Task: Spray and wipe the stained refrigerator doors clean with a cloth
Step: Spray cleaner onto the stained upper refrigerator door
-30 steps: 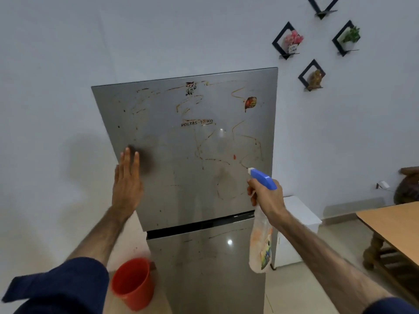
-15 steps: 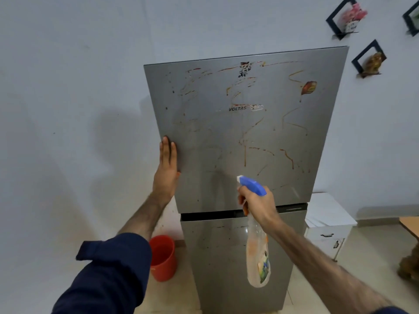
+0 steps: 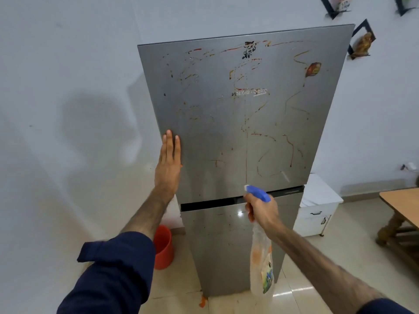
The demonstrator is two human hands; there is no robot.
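Note:
A grey two-door refrigerator stands against the white wall. Its upper door is streaked with red and orange stains; the lower door carries fainter marks. My left hand lies flat with straight fingers against the left edge of the upper door. My right hand grips the neck of a clear spray bottle with a blue trigger head, held in front of the gap between the two doors, nozzle toward the upper door. No cloth is in view.
A red bucket sits on the tiled floor left of the refrigerator. A white cabinet stands to its right, and a wooden table at the right edge. Small black wall frames hang at upper right. An orange spot marks the floor.
The view has shifted, so the refrigerator sits more to the middle. My left hand stays flat on the door's left edge. The bottle in my right hand sits lower, at the door gap.

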